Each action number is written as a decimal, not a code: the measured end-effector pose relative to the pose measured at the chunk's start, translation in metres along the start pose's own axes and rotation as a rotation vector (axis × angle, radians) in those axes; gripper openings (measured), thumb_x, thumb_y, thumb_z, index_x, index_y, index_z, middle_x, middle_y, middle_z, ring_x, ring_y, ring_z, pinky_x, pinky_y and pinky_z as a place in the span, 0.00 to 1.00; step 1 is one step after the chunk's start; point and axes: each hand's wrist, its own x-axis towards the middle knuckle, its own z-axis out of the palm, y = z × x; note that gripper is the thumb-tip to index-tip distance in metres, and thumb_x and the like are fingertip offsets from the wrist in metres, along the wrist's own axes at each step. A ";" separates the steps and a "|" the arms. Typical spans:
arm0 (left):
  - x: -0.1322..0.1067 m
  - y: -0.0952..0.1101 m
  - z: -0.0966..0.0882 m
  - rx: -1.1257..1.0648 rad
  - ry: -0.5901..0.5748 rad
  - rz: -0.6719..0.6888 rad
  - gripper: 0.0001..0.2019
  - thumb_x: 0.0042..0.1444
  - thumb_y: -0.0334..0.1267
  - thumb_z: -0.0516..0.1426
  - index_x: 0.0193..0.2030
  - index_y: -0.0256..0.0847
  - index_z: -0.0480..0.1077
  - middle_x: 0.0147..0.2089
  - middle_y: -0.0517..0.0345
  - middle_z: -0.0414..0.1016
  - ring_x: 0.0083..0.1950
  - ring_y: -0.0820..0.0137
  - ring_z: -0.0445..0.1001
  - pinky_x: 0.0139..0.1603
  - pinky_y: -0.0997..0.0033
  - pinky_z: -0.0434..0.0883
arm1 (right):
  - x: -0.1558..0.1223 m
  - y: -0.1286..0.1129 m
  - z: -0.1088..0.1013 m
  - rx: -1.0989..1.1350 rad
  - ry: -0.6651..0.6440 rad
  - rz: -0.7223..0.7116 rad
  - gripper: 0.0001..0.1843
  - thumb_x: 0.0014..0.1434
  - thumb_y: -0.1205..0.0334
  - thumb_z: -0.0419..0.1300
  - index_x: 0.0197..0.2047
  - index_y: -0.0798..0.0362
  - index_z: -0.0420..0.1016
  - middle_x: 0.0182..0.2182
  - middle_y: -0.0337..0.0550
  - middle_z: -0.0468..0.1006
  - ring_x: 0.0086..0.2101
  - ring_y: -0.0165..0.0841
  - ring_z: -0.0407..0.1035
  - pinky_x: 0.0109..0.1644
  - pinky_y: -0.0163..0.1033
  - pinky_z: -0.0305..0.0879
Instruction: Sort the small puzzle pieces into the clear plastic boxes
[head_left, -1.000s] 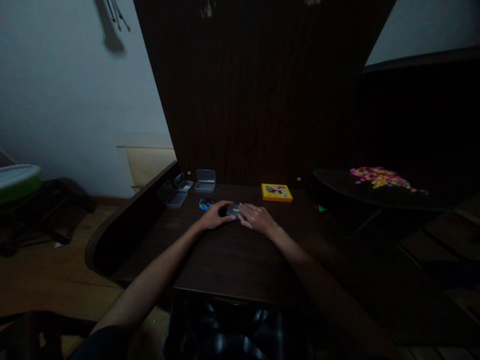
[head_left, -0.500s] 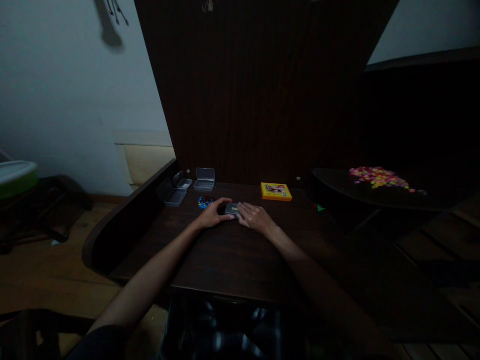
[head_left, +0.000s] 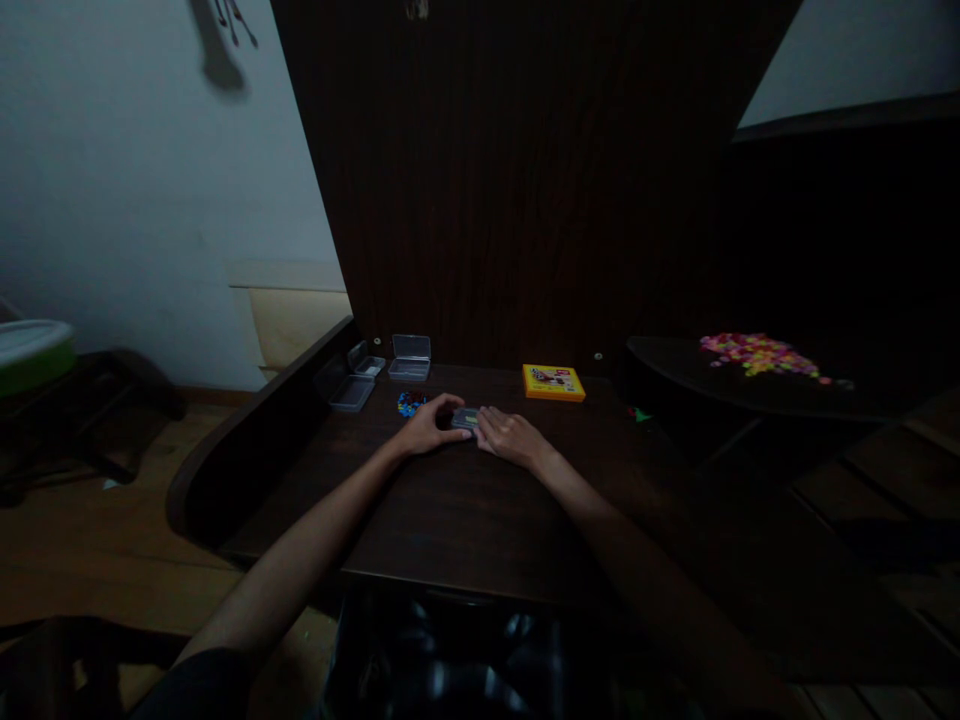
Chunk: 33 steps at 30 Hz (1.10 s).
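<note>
A small clear plastic box (head_left: pixel 465 419) with something yellowish in or on it lies on the dark wooden desk between my hands. My left hand (head_left: pixel 429 426) grips its left side, thumb at the near edge and fingers curled round the far edge. On the right side, my right hand (head_left: pixel 510 437) is closed over the box, its fingers covering that end. Just beyond my left hand sits a little heap of blue and dark small pieces (head_left: pixel 410 403), partly hidden by the hand.
Open clear plastic cases (head_left: pixel 410 368) stand at the back left, near the raised desk side (head_left: pixel 225 440). A yellow box (head_left: pixel 553 382) lies at the back right. Pink and yellow small pieces (head_left: pixel 765 355) are heaped on a dark side shelf (head_left: pixel 675 375).
Both hands keep their hold on the small box, almost unmoved. The whole view has shifted very slightly.
</note>
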 end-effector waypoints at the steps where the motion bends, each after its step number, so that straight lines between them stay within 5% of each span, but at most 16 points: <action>1: 0.000 0.000 0.000 -0.005 0.000 -0.001 0.28 0.45 0.43 0.70 0.50 0.37 0.67 0.49 0.50 0.73 0.52 0.64 0.73 0.59 0.57 0.68 | 0.000 0.000 0.000 0.006 0.003 -0.001 0.19 0.69 0.62 0.47 0.50 0.65 0.73 0.48 0.61 0.77 0.47 0.42 0.73 0.43 0.40 0.73; 18: 0.001 -0.001 -0.001 -0.086 0.009 -0.043 0.32 0.42 0.43 0.71 0.52 0.38 0.65 0.54 0.46 0.73 0.56 0.62 0.73 0.61 0.53 0.67 | 0.004 -0.003 -0.010 -0.002 -0.054 0.025 0.20 0.70 0.61 0.43 0.44 0.62 0.74 0.39 0.56 0.78 0.39 0.37 0.72 0.33 0.35 0.66; 24: 0.000 0.006 0.001 0.004 -0.051 -0.092 0.37 0.46 0.43 0.69 0.61 0.38 0.61 0.59 0.43 0.71 0.61 0.59 0.69 0.65 0.52 0.63 | 0.001 0.000 -0.011 0.023 -0.050 -0.013 0.18 0.68 0.62 0.45 0.45 0.61 0.74 0.43 0.56 0.78 0.42 0.37 0.73 0.37 0.36 0.70; 33: -0.001 0.014 0.001 0.136 -0.033 -0.059 0.33 0.44 0.46 0.69 0.56 0.38 0.66 0.54 0.48 0.73 0.56 0.59 0.71 0.60 0.57 0.67 | 0.003 -0.004 -0.025 -0.015 -0.201 -0.031 0.21 0.66 0.62 0.49 0.59 0.63 0.67 0.54 0.62 0.73 0.54 0.45 0.69 0.45 0.42 0.73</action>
